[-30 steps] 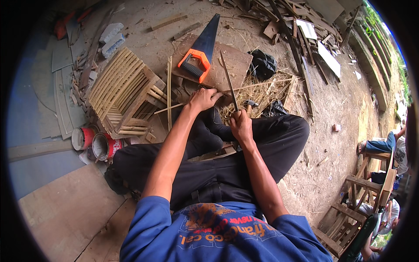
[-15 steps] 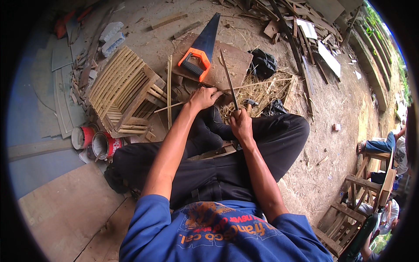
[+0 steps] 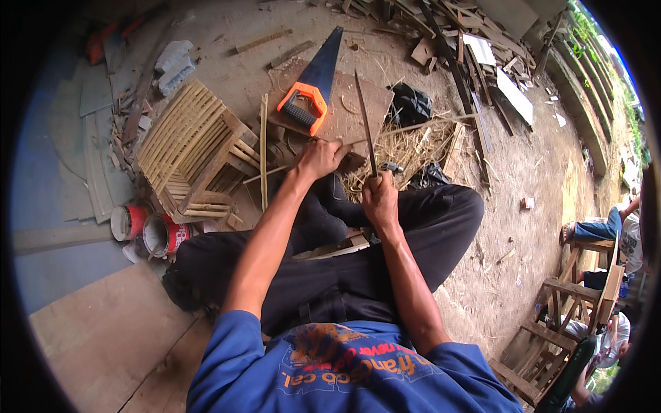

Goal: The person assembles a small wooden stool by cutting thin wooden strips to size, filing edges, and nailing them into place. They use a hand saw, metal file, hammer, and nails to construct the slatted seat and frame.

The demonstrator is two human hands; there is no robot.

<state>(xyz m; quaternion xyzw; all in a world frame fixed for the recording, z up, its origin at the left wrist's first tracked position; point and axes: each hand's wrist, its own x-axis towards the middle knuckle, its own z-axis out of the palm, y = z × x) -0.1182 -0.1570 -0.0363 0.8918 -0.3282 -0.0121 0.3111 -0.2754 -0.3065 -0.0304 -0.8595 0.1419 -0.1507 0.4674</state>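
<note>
My left hand (image 3: 319, 159) is closed around a thin bamboo strip (image 3: 430, 124), which runs out past both sides of the hand, its longer end toward the right. In my closed right hand (image 3: 380, 194) is the handle of a long narrow knife (image 3: 365, 120), its blade pointing away from me. The blade crosses the strip in view just right of my left hand; whether they touch I cannot tell. Beyond my left hand, a handsaw (image 3: 319, 76) with an orange and black handle lies on a brown board (image 3: 358, 103). My legs are crossed beneath both hands.
A slatted bamboo frame (image 3: 196, 148) stands at left, beside two red cans (image 3: 158, 234). A bamboo stick (image 3: 264, 151) stands near it. Shavings (image 3: 406, 148), a hammer head (image 3: 392, 166) and a black bag (image 3: 412, 103) lie right of the board. Scrap wood fills the far right; people sit at right.
The strip's right end reaches farther right and slightly higher. The knife tip has shifted slightly right. Both hands hold nearly the same places, and the whole view has shifted a little.
</note>
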